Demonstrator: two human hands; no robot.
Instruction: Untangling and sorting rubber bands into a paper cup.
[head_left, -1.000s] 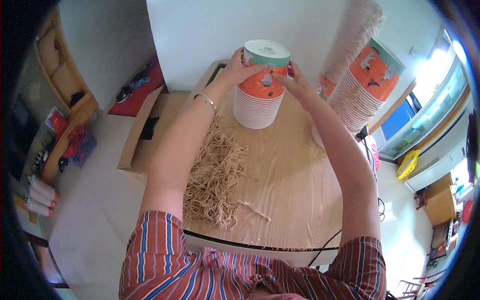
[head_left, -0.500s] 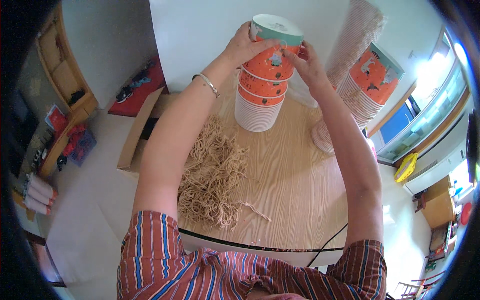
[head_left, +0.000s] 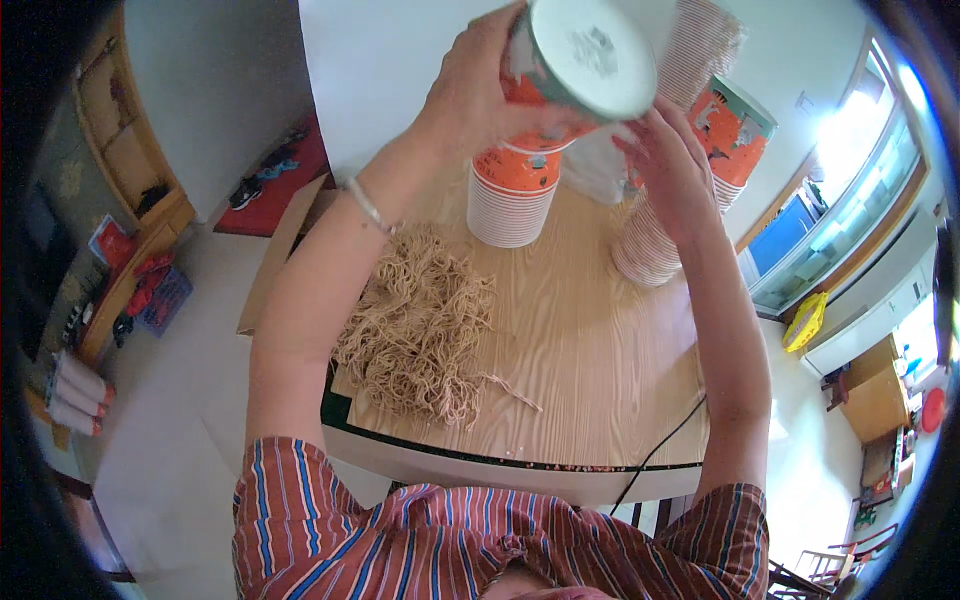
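Note:
An orange and green paper bucket (head_left: pixel 595 50) is held up in front of me, tilted so its pale round base faces me. My left hand (head_left: pixel 470 95) grips its left side, somewhat blurred. At the bucket's lower right edge, my right hand (head_left: pixel 675 165) has its fingers bent against it; the fingertips are partly smeared. Below stands a stack of upside-down paper buckets (head_left: pixel 513 205), orange on top with many white rims beneath. A tangled heap of tan twine (head_left: pixel 420 330) lies on the wood-grain table (head_left: pixel 580 370), close to my left forearm.
Behind my right forearm leans another stack of paper buckets (head_left: pixel 735 125), with white rims of a stack (head_left: pixel 645 245) lower down. A tall rimmed stack (head_left: pixel 705 45) stands at the back. A cardboard box (head_left: pixel 270 265) sits left; a black cable (head_left: pixel 655 450) crosses the front edge.
The top bucket has come up off the stack toward me and tilted, with both hands moving along. The stack beneath is now shorter.

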